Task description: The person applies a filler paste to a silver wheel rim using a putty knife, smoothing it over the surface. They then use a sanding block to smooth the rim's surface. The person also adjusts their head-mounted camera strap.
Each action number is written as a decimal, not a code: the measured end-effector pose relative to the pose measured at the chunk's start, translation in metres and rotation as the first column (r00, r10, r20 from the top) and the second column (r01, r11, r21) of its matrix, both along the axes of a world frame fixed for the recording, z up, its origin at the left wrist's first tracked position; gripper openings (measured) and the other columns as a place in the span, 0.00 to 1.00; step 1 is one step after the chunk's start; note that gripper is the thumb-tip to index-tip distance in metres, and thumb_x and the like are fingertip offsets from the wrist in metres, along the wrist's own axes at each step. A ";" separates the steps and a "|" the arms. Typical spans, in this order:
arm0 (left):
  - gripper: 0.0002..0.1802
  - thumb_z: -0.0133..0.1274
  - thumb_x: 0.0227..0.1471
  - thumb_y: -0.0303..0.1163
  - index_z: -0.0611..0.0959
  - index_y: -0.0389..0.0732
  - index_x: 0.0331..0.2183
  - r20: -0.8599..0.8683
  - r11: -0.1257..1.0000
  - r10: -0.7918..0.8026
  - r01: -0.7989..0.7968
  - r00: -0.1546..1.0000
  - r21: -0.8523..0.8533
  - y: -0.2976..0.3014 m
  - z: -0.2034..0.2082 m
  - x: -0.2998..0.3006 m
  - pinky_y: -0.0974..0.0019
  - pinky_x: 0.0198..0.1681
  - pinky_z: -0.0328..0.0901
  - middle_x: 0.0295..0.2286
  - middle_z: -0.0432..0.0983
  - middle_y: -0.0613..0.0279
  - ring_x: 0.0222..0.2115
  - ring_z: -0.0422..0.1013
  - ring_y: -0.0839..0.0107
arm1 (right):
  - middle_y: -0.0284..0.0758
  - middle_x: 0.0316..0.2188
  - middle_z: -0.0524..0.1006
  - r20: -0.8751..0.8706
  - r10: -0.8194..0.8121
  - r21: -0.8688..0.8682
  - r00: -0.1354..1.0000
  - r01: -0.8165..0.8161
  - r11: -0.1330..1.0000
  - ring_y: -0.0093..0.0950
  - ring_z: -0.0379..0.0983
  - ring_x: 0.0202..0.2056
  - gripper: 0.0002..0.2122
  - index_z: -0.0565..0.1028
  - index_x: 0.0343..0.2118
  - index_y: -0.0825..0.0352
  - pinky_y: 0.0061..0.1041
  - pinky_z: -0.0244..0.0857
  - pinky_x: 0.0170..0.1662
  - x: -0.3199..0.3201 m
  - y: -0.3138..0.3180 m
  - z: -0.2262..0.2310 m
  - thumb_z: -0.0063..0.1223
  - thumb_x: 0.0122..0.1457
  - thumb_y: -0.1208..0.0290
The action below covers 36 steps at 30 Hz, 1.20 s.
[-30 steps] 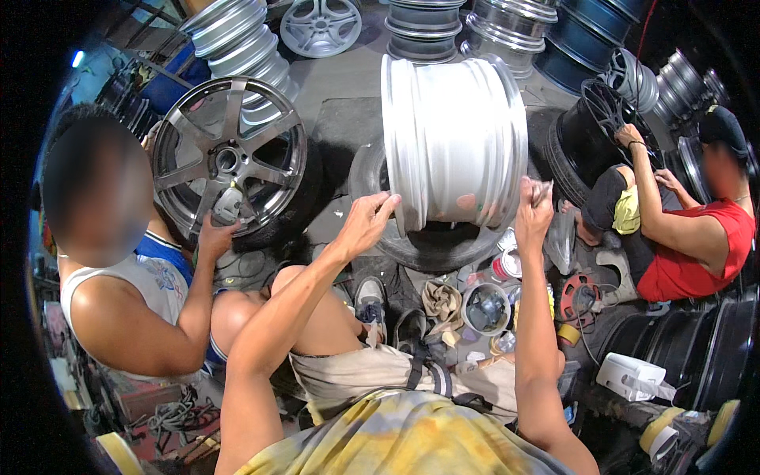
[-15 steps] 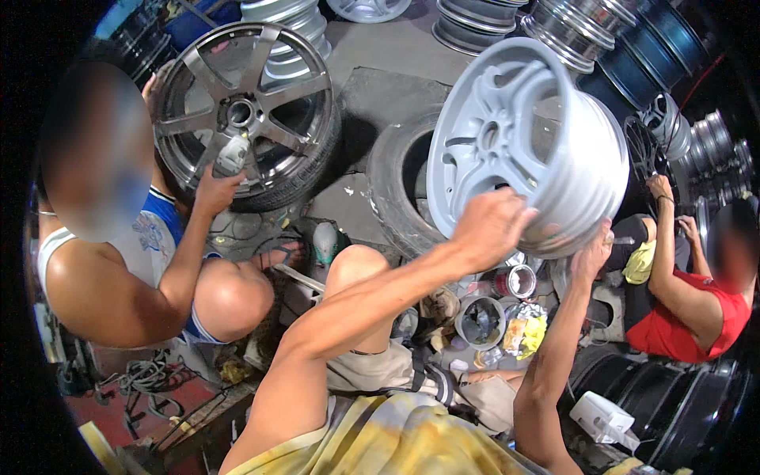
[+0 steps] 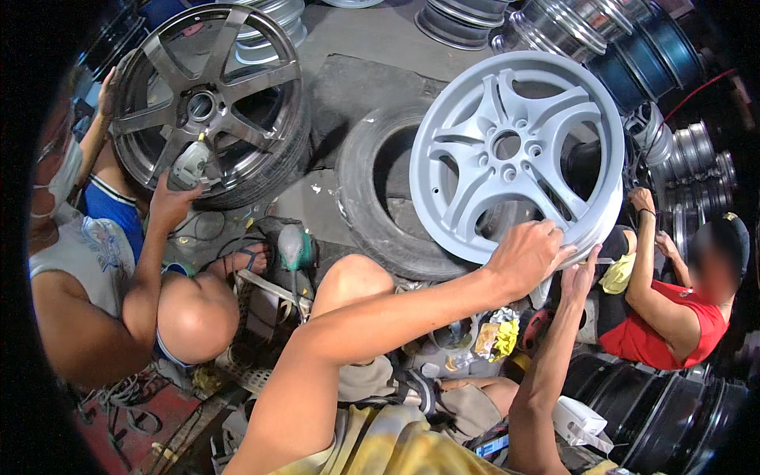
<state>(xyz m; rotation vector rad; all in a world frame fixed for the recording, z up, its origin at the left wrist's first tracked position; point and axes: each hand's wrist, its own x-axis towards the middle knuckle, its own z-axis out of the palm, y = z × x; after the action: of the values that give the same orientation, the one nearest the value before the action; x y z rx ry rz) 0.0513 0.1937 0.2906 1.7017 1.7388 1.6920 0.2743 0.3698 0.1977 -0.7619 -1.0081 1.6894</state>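
A light grey wheel rim (image 3: pixel 507 146) with split spokes is held up and tilted, its face toward me. My left hand (image 3: pixel 526 255) is closed at its lower edge, fingers curled over the lip beside a spoke. Under the lower right of the barrel, my right hand (image 3: pixel 580 277) grips the same rim, thumb up and close to the left hand. The rim partly hides the fingertips of both hands. Behind it, a worn tyre (image 3: pixel 368 198) lies on the floor.
At left, a co-worker's hand (image 3: pixel 176 198) holds a power tool (image 3: pixel 192 162) against a dark multi-spoke wheel (image 3: pixel 237 83). Another person in a red top (image 3: pixel 665 324) sits at right. Stacked rims (image 3: pixel 645 59) stand behind; crumpled yellow wrapping (image 3: pixel 505 336) lies below my hands.
The grey rim has turned to show its face more fully. My left hand has shifted right along its lower edge, nearer the right hand. My view has shifted slightly to the right.
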 end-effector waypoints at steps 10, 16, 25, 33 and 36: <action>0.11 0.57 0.58 0.32 0.79 0.32 0.34 -0.023 0.995 -0.101 0.100 0.995 -0.030 -0.013 -0.008 0.000 0.52 0.36 0.70 0.30 0.74 0.47 0.32 0.75 0.49 | 0.42 0.59 0.71 0.001 -0.027 -0.019 1.000 0.027 0.999 0.38 0.67 0.60 0.28 0.63 0.63 0.70 0.44 0.58 0.65 0.014 0.012 -0.016 0.42 0.71 0.50; 0.12 0.57 0.56 0.29 0.79 0.31 0.40 0.027 0.988 -0.134 0.135 0.991 -0.069 -0.020 -0.011 -0.001 0.53 0.37 0.70 0.32 0.72 0.50 0.35 0.74 0.50 | 0.42 0.59 0.71 -0.042 0.005 -0.059 0.999 -0.007 0.998 0.38 0.67 0.60 0.29 0.63 0.64 0.68 0.44 0.58 0.65 0.013 0.011 -0.019 0.41 0.71 0.48; 0.18 0.56 0.56 0.27 0.79 0.25 0.46 0.106 0.984 -0.178 0.175 0.978 0.039 -0.019 -0.016 0.002 0.54 0.39 0.69 0.33 0.71 0.46 0.35 0.72 0.50 | 0.49 0.59 0.71 0.032 -0.116 -0.035 0.993 0.117 0.992 0.44 0.68 0.60 0.31 0.61 0.65 0.68 0.45 0.57 0.66 0.019 0.015 -0.024 0.38 0.71 0.46; 0.17 0.50 0.59 0.26 0.78 0.22 0.45 0.168 0.975 -0.223 0.216 0.960 0.058 -0.022 -0.021 -0.006 0.52 0.39 0.68 0.33 0.71 0.44 0.34 0.72 0.48 | 0.46 0.59 0.70 0.079 -0.050 0.029 0.996 0.048 0.998 0.43 0.67 0.61 0.31 0.61 0.65 0.65 0.45 0.58 0.66 -0.017 -0.013 0.001 0.39 0.70 0.46; 0.17 0.49 0.60 0.26 0.77 0.21 0.45 0.182 0.970 -0.239 0.229 0.954 0.075 -0.023 -0.018 -0.001 0.51 0.39 0.68 0.33 0.71 0.43 0.34 0.72 0.48 | 0.42 0.57 0.73 0.021 -0.110 -0.030 0.994 0.110 0.993 0.39 0.70 0.58 0.29 0.64 0.63 0.65 0.43 0.61 0.64 0.018 0.009 -0.021 0.41 0.70 0.47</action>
<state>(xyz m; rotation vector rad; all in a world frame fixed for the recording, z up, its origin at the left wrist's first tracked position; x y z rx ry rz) 0.0505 0.1706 0.2727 1.6319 1.3616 1.7408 0.2924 0.3783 0.1768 -0.8407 -0.9380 1.6089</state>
